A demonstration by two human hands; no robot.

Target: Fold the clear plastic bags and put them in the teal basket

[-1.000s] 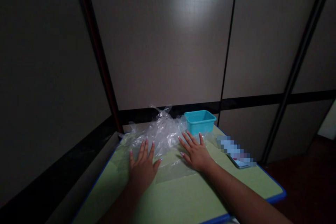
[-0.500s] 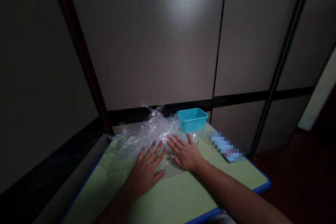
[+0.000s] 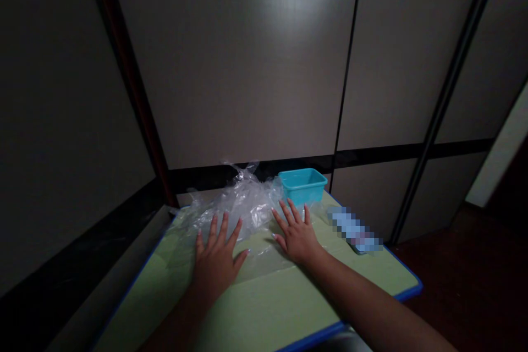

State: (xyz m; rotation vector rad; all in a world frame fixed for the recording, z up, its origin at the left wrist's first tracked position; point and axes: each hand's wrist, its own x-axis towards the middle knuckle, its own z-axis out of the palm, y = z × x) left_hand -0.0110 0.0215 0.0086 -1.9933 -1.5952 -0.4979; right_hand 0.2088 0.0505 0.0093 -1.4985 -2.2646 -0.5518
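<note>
As I watched remotely, the left hand (image 3: 216,261) and right hand (image 3: 300,235) lay over the plastic (image 3: 249,198), fingers spread wide.
Beyond them the plastic heaped up on the table's (image 3: 264,308) far side beside the tub (image 3: 305,195), which stood in the way just past the right hand; the cabinet (image 3: 247,66) rose close behind, and a pixelated slab (image 3: 355,229) lay near the right edge (image 3: 402,264). I saw room toward me, down to the blue near edge (image 3: 313,336), and between the right hand and the slab.

Clear, glossy plastic sheeting (image 3: 249,203), perhaps a bag, lies in the frame's lower middle, its upper part heaped and crumpled, its lower part spread flat.
</note>
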